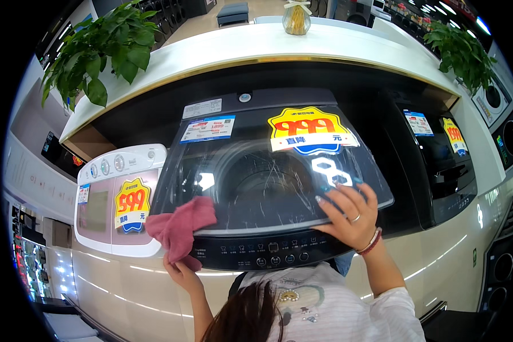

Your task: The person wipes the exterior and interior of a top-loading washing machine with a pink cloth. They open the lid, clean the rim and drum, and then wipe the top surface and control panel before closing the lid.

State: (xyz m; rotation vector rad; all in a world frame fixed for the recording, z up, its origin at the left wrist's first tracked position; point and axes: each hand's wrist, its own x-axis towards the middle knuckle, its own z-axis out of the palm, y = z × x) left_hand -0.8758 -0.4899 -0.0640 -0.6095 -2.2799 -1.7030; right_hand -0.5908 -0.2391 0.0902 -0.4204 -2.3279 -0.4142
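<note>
A dark top-loading washing machine (260, 171) stands before me, its glass lid down and covered in scratched or creased clear film. My left hand (183, 273) holds a pink cloth (181, 226) at the machine's front left corner; part of the cloth lies over the lid's edge. My right hand (352, 213) rests with spread fingers on the lid's front right edge and holds nothing. Below the lid runs a black control panel (273, 252) with buttons. A yellow price sign (312, 128) and a blue-and-white label (208, 129) lie on the lid.
A white and pink twin-tub washing machine (119, 201) stands at left, another dark washer (442, 166) at right. Behind runs a white counter (222, 47) with a glass vase (296, 19) and leafy green plants (107, 47) at its ends.
</note>
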